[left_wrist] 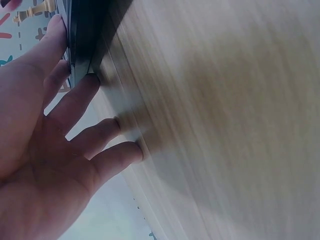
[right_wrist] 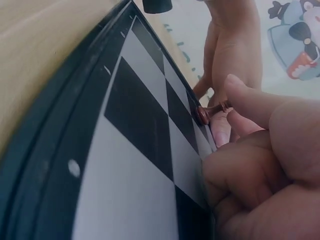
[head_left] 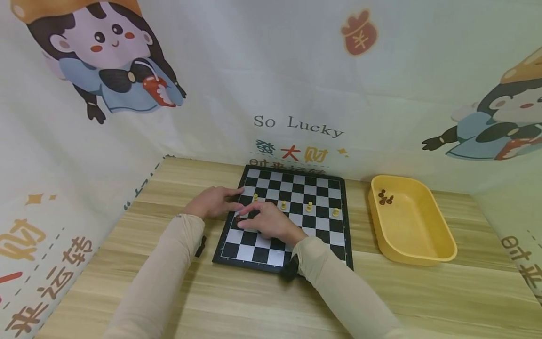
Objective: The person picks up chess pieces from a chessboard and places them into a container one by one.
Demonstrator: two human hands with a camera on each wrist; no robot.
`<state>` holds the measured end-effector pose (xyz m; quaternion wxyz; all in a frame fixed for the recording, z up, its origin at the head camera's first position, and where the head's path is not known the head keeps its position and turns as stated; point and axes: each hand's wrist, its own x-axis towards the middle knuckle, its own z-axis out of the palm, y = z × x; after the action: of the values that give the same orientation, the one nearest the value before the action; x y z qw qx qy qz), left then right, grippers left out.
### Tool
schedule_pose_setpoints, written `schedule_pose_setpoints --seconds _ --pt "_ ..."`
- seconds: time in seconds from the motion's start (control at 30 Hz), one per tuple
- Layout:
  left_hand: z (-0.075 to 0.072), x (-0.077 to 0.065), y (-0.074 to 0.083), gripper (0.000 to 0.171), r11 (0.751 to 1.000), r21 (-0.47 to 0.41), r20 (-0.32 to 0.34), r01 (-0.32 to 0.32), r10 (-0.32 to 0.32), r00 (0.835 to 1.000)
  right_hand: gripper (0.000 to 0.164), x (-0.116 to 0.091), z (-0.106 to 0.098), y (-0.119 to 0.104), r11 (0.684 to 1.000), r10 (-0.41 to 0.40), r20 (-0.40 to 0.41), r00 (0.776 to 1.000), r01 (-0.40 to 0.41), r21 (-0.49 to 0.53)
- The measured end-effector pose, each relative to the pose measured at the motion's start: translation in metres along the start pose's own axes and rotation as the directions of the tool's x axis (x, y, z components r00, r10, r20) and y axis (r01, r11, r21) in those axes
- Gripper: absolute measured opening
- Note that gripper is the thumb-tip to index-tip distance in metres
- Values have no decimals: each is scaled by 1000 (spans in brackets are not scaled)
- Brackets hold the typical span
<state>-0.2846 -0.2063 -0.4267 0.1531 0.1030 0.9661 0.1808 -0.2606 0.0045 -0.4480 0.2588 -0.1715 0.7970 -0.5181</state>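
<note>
A chessboard (head_left: 271, 256) with black and white squares lies on the wooden table. Over its left side, my right hand (head_left: 271, 221) pinches a small dark brown chess piece (right_wrist: 203, 115) by its top between thumb and forefinger. The piece's round base is close to a square near the left edge. My left hand (head_left: 212, 201) steadies that edge with thumb and fingers spread, some fingertips on the tabletop in the left wrist view. Several pale yellow chess pieces, such as one yellow piece (head_left: 309, 206), stand in a row across the middle of the board.
To the board's right stands a yellow plastic tub (head_left: 417, 256) with several dark brown chess pieces (head_left: 385, 197) at its far left corner. A printed cloth (head_left: 296, 80) hangs behind the table (head_left: 237, 301) and along its sides.
</note>
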Motion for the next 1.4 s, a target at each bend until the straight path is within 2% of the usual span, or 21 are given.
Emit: schedule_pose_setpoints --seconds 0.23,0.47,0.8,1.4 --pt "0 1 0 65 1000 1 -10 -12 12 1000 29 4 4 2 1000 3 -3 1000 -3 -13" --pt "1 2 0 64 1000 10 -10 -6 6 1000 31 4 6 -1 995 -54 9 999 55 -81" --pt "2 2 0 65 1000 10 -1 2 -2 1000 23 6 11 0 983 -81 -57 995 70 -170" --pt "1 1 -1 64 1000 12 -5 -11 11 1000 19 2 11 -4 988 -68 -62 996 59 -141"
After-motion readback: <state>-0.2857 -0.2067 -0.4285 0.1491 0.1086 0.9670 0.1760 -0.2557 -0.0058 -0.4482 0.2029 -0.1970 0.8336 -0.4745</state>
